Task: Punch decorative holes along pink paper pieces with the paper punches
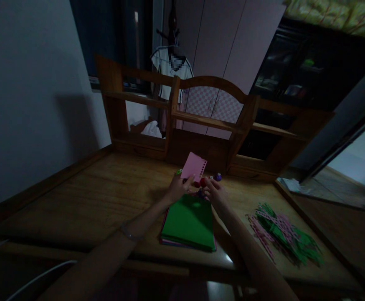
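Note:
My left hand [180, 188] pinches the lower edge of a pink paper sheet [192, 166], which is tilted up and has a row of holes along its right side. Close beside it, my right hand [214, 192] has its fingers closed on a small red object [203, 182], which looks like a hole punch, at the sheet's lower right corner. My fingers partly hide that object. Below both hands lies a stack of coloured paper [188, 223] with a green sheet on top.
A small purple object [219, 177] and a green one [178, 172] stand behind my hands. At the right lies a pile of pink and green paper strips [284, 234] with holes. A wooden shelf unit [207, 121] borders the back of the wooden table [107, 196].

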